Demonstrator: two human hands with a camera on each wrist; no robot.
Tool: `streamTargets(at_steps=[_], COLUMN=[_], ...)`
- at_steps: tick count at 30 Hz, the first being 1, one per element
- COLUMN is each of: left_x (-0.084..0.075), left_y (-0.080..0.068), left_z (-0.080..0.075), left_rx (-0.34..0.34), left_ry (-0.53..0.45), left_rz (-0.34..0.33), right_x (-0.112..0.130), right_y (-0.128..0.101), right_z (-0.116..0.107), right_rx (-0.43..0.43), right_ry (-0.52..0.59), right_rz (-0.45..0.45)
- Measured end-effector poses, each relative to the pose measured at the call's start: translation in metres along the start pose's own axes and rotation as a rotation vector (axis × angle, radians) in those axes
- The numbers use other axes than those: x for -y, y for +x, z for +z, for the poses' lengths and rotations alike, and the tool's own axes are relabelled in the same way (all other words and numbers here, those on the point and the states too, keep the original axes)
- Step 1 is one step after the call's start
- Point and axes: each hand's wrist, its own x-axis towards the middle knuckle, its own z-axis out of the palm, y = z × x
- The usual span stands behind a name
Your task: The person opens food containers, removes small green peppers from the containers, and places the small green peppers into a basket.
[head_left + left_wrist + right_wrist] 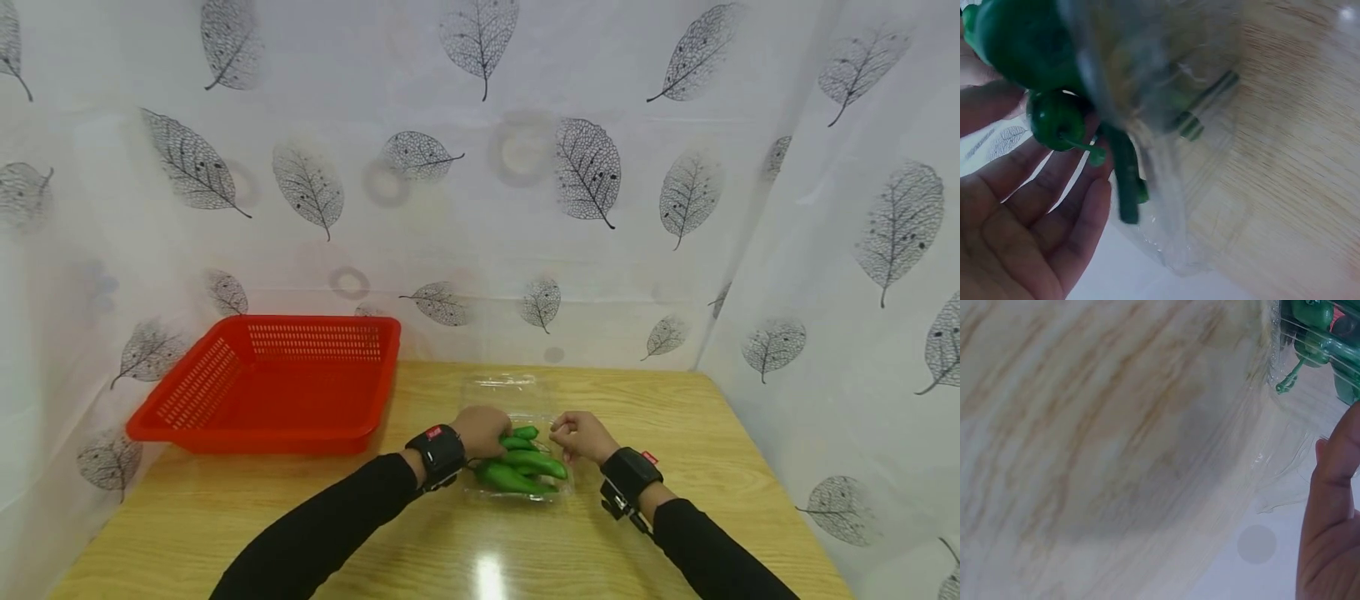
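Note:
Several green peppers [517, 468] lie in a clear plastic box [468, 497] on the table. My left hand [480, 432] reaches over the box's left side, its thumb and fingers round a small green pepper [1057, 119] with a stem; more peppers crowd beside it in the left wrist view. At the box's right edge, my right hand [587, 437] has its fingers bent, thumb and fingertip pinching at the clear rim. The right wrist view shows its thumb [1335, 481] close to the plastic, with the other fingers mostly hidden.
A red plastic basket [315, 433] with slotted walls stands at the table's back left. The box's clear lid [506, 396] lies folded back toward the leaf-patterned curtain [480, 233]. Wooden tabletop [660, 400] extends around the box.

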Motion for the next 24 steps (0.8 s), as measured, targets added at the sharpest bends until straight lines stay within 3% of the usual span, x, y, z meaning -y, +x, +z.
streamTargets(at_steps=[6, 14, 24], left_x=[-0.005, -0.013, -0.014], left_y=[0.008, 0.012, 0.011], left_z=[-0.003, -0.010, -0.011], left_rx=[0.025, 0.090, 0.121], left_ry=[-0.035, 0.015, 0.005], left_rz=[-0.045, 0.000, 0.034], right_x=[-0.003, -0.005, 0.024], right_y=[0.003, 0.006, -0.006], right_z=[0.002, 0.002, -0.002], right_rx=[-0.004, 0.013, 0.047], right_ry=[-0.014, -0.027, -0.030], right_rz=[-0.001, 0.003, -0.008])
